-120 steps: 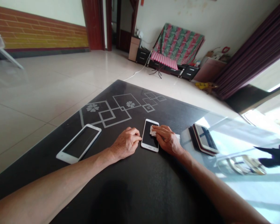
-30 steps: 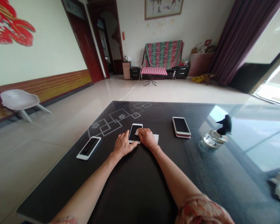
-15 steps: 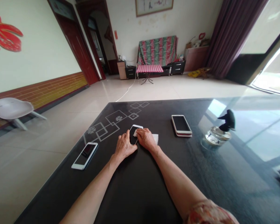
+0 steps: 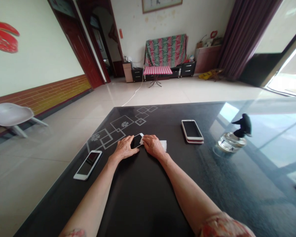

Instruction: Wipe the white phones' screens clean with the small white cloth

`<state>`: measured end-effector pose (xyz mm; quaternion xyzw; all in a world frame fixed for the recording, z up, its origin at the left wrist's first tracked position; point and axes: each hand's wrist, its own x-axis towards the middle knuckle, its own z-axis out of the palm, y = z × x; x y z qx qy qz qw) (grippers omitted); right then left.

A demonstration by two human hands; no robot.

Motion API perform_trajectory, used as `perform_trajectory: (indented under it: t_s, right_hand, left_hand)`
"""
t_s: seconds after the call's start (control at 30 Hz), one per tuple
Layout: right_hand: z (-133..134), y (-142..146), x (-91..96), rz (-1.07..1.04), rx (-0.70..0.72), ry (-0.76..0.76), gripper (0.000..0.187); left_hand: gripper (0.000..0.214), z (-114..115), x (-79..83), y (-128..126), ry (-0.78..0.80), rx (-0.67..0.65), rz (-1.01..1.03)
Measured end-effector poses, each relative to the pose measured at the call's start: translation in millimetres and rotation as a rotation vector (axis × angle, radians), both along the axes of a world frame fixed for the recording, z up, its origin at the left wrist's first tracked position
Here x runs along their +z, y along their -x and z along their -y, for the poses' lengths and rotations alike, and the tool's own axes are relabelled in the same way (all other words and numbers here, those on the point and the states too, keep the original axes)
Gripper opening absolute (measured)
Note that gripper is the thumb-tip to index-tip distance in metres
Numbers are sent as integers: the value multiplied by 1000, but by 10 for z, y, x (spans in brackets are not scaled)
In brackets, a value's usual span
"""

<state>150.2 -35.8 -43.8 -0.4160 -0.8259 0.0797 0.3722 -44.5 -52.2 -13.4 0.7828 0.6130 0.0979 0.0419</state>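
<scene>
We can't see much of the phone (image 4: 137,141) since both hands cover its edges; it's well left of the spray bottle (image 4: 233,141). Our left hand (image 4: 123,147) has thumb and fingers wrapped round one side. Our right hand (image 4: 153,144) is at the other, fingers curled over a white wipe (image 4: 164,144), fingertips mostly tucked out of sight. We can't tell if the phone's flat or tipped up a bit. Something right of the bottle is sliced off by the frame edge, no clue what, and the framed picture (image 4: 162,4) way behind the bottle loses its top. All this sits on a glossy black table (image 4: 143,204) with pale squares and flowers far left of the bottle. Past the bottle we've got shiny tiles (image 4: 88,112), a pleated purple curtain (image 4: 249,33) and a stripy red-and-white folding table (image 4: 158,70). Bottle's clear and squat with a black trigger; just left of it are stacked phones (image 4: 192,130), slim, rounded corners, white-framed on top.
</scene>
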Motion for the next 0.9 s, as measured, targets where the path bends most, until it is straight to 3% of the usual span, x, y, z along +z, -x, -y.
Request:
perform_trajectory:
  t_s: [0.2,0.57,0.73,0.9]
  right_hand:
    - [-6,9,-17,-13,-33,6,20]
    - [-65,24,-71,-100,14,-5,24]
    - [-120,44,-109,-222,-135,-27,23]
    - [-174,42,-129,-380,-238,-48,22]
  left_hand:
    - [67,-173,-27,-85,-78,-64,24]
    - [68,-206,-119,76,-147,-192,136]
    - [69,-195,-104,86,-173,-212,190]
    - [71,-164,-58,154,-77,-193,355]
